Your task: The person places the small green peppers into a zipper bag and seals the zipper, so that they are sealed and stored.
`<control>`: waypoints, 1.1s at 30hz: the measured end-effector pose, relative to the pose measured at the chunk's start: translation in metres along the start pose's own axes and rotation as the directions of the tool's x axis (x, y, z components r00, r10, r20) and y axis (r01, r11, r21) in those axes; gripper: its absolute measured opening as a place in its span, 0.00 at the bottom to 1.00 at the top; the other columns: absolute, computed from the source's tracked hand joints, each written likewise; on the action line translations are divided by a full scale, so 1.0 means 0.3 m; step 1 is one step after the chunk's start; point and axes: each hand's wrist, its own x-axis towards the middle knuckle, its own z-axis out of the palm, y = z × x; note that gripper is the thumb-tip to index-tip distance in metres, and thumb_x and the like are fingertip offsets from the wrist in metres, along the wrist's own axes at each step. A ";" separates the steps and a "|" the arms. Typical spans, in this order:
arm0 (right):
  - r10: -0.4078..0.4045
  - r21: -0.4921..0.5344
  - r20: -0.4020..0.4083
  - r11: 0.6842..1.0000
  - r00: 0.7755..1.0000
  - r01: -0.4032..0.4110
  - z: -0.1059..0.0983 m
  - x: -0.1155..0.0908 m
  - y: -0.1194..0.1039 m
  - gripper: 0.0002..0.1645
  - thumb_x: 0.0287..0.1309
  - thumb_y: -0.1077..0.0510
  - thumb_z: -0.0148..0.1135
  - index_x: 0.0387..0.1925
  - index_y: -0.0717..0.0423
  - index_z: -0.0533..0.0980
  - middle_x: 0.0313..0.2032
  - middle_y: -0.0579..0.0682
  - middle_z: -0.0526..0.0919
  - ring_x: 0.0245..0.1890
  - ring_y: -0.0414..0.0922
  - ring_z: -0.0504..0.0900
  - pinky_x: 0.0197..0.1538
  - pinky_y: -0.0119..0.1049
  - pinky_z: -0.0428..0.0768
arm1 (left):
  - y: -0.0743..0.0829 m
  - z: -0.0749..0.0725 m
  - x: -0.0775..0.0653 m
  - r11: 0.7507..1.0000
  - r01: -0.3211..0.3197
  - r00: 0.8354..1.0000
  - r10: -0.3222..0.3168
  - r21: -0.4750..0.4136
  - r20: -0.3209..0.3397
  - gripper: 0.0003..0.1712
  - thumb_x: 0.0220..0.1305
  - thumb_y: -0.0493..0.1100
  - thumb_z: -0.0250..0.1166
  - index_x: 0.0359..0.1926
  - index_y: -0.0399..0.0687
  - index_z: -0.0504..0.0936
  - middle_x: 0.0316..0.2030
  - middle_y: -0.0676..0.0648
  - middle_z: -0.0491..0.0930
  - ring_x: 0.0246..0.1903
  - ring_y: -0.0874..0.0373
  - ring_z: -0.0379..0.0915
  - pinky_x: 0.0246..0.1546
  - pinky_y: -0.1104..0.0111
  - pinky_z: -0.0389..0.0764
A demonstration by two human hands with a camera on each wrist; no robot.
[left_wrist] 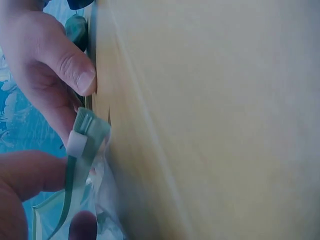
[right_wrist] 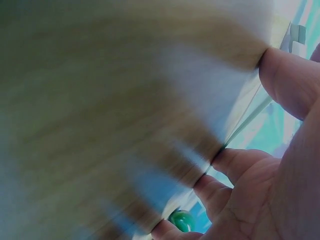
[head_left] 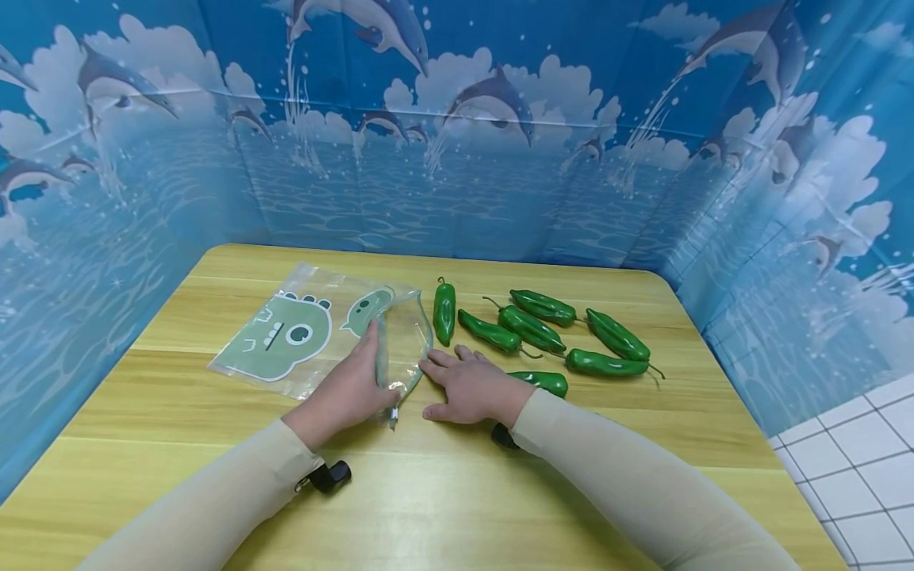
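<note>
Your left hand [head_left: 351, 390] pinches the slider-zip bag [head_left: 303, 337].
Your right hand [head_left: 473, 388], gripping nothing, rests at its mouth; green chili peppers [head_left: 531, 328] lie right of the bag.

My head view is bright, with sheen on the table [head_left: 428, 507] and glints on the peppers [head_left: 531, 327]; my wrist views are hazy, the right one dimmer and blurred.

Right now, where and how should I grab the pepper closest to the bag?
Probably by the far half of the pepper, just this side of the stem, from above with your right hand, gripping across its width. It lies lengthwise away from you, and its sides look freer there: the next pepper crowds its middle on the right.
</note>
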 end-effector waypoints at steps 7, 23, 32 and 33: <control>-0.003 -0.018 0.008 1.000 1.000 0.003 -0.003 0.003 -0.002 0.52 0.69 0.25 0.55 0.85 0.39 0.53 0.85 0.44 0.51 0.82 0.67 0.53 0.81 0.64 0.57 | 0.014 0.011 -0.006 0.999 -0.009 0.999 0.010 0.036 -0.034 0.76 0.57 0.47 0.78 0.84 0.39 0.26 0.85 0.37 0.35 0.81 0.40 0.52 0.78 0.48 0.65; -0.033 -0.011 -0.008 0.999 0.999 0.033 -0.014 -0.005 0.010 0.55 0.68 0.25 0.57 0.85 0.42 0.52 0.85 0.45 0.50 0.82 0.68 0.53 0.82 0.63 0.55 | 0.007 0.014 0.002 1.000 0.021 1.000 -0.021 -0.001 -0.021 0.76 0.58 0.49 0.78 0.84 0.41 0.27 0.85 0.38 0.38 0.80 0.39 0.53 0.78 0.47 0.64; 0.003 0.066 -0.191 0.998 0.982 0.010 -0.085 -0.022 0.066 0.43 0.73 0.40 0.62 0.80 0.54 0.63 0.79 0.55 0.66 0.79 0.57 0.65 0.80 0.53 0.66 | 0.006 0.020 0.008 1.000 0.024 1.000 -0.024 0.009 -0.009 0.76 0.58 0.49 0.79 0.84 0.39 0.28 0.85 0.36 0.39 0.80 0.37 0.53 0.78 0.47 0.64; 0.021 0.072 -0.213 0.997 0.977 -0.005 -0.094 -0.025 0.080 0.41 0.74 0.41 0.62 0.79 0.55 0.65 0.78 0.56 0.68 0.79 0.56 0.66 0.79 0.52 0.68 | 0.007 0.021 0.007 1.000 0.025 1.000 -0.025 0.009 -0.009 0.76 0.58 0.49 0.79 0.84 0.40 0.28 0.85 0.37 0.39 0.80 0.37 0.54 0.78 0.47 0.65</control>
